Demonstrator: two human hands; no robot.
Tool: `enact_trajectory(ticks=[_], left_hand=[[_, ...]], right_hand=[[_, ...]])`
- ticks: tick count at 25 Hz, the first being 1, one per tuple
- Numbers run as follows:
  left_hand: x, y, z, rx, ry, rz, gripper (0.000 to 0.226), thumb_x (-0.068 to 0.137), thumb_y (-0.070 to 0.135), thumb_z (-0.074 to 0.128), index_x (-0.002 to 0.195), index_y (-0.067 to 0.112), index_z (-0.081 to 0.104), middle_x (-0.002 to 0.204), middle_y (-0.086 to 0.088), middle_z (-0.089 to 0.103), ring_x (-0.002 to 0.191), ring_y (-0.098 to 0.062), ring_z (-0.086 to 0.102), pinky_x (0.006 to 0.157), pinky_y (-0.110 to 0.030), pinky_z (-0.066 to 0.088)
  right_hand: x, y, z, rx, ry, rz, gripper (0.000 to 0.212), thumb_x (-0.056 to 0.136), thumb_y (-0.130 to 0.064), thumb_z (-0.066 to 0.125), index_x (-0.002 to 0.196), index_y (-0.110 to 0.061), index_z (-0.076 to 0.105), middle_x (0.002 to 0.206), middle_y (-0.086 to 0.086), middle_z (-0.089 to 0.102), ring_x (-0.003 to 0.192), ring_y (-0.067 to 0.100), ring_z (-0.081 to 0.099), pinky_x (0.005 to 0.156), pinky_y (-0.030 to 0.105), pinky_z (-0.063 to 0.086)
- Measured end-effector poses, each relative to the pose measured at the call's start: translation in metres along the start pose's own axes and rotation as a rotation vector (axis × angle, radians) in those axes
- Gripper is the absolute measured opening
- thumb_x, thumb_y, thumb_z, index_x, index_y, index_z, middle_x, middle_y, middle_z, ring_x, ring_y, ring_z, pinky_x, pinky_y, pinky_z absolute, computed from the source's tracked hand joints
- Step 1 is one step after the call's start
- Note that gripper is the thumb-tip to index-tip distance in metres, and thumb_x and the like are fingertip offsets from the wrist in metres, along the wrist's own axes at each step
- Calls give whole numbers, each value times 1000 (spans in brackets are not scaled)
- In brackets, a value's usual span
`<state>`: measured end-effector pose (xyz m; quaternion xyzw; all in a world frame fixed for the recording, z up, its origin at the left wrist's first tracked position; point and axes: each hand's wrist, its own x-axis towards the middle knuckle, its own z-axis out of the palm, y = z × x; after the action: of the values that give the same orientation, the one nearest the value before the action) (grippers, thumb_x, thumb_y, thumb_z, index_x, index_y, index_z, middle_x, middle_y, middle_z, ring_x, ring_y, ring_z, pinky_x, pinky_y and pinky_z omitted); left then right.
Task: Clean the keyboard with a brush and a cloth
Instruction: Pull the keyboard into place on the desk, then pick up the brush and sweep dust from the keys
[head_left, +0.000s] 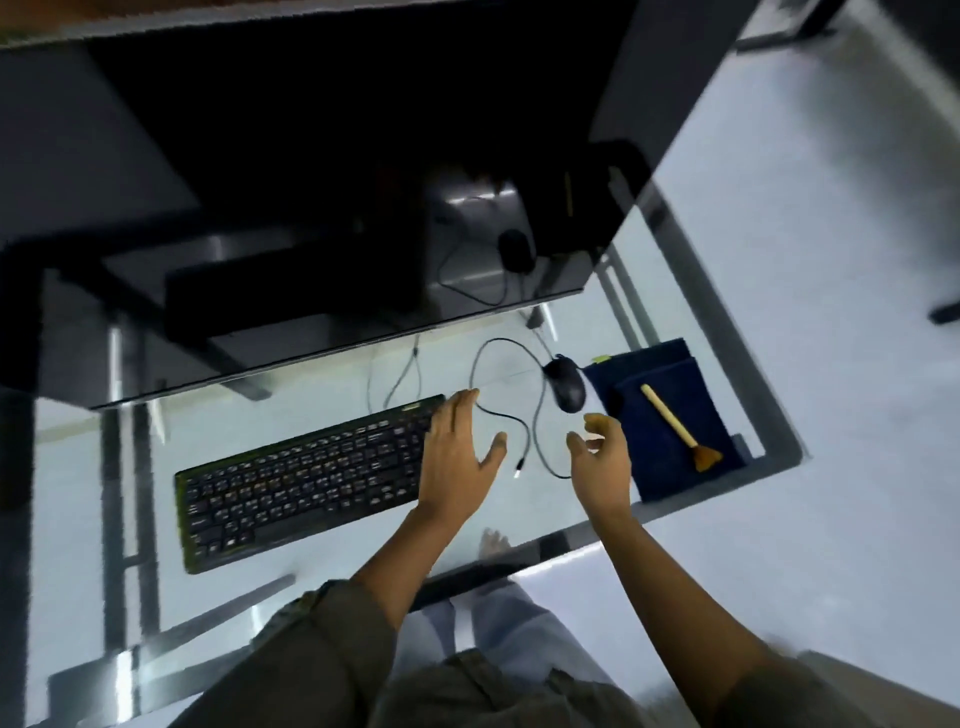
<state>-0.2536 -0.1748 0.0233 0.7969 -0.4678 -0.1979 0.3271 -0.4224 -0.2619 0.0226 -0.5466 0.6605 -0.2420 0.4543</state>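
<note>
So far we have cleaned nothing: both grips, left hand (457, 457) and right hand (602, 462), are open and empty, while the brush (675, 423) lies on the cloth (660, 462) at right, keyboard (306, 483) untouched.

keyboard (306, 480) legends blurred (right end hidden), monitor (363, 156) cropped

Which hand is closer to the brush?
Right. The right hand hovers open just left of the blue cloth where the brush lies. The left hand is farther away, over the keyboard's right end.
</note>
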Motion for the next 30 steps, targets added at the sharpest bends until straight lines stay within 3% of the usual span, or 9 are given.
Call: enact_trajectory(ticks=[4,8,12,15,17,21,25,30], left_hand=[[25,52,77,77,-189,248,61,95,42,59,146,12,43,148,-10,48,137,-26,43,111,-43,42],[41,89,149,332,-458,484,69,99,56,44,155,16,32,165,-10,24,152,-30,22,121,-51,27],[61,90,175,560,-589,431,72,101,61,31,158,19,23,169,-8,9,156,-28,3,125,-51,9],[66,87,177,588,-614,444,74,100,64,25,158,19,22,168,-8,11,156,-29,4,125,-51,8],[67,85,170,574,-592,467,81,94,68,14,157,17,27,167,-10,18,155,-30,9,125,-52,11],[66,76,138,493,-494,439,84,93,70,13,156,17,29,165,-9,24,155,-29,14,124,-50,13],[53,41,77,388,-321,320,75,98,65,30,158,19,25,167,-4,17,156,-24,6,125,-46,5],[21,-35,-20,336,-113,97,75,98,65,37,157,19,26,167,-2,17,156,-21,5,126,-49,8]], right_hand=[[52,21,-61,-96,125,34,26,94,-12,59,119,-17,56,117,4,62,99,23,63,88,42,54],[98,44,-99,-292,140,45,33,94,-6,53,125,-18,56,112,7,66,95,23,65,90,43,52],[121,59,-112,-455,11,94,37,94,-5,52,129,-17,54,117,9,63,100,26,63,80,36,53],[132,61,-117,-559,-29,123,32,93,-6,54,123,-13,61,120,10,63,102,28,63,82,37,53],[131,57,-117,-534,-41,131,29,92,-7,58,119,-11,65,116,12,65,97,28,65,79,37,55],[105,24,-113,-196,-24,80,11,94,-11,65,104,-11,68,95,11,68,68,22,69,50,25,57],[68,-15,-82,139,-120,23,7,92,-19,68,90,-12,70,75,13,66,59,17,59,56,26,53],[27,-63,-1,256,-383,-27,18,90,-16,72,85,-1,63,61,1,55,52,11,43,49,25,39]])
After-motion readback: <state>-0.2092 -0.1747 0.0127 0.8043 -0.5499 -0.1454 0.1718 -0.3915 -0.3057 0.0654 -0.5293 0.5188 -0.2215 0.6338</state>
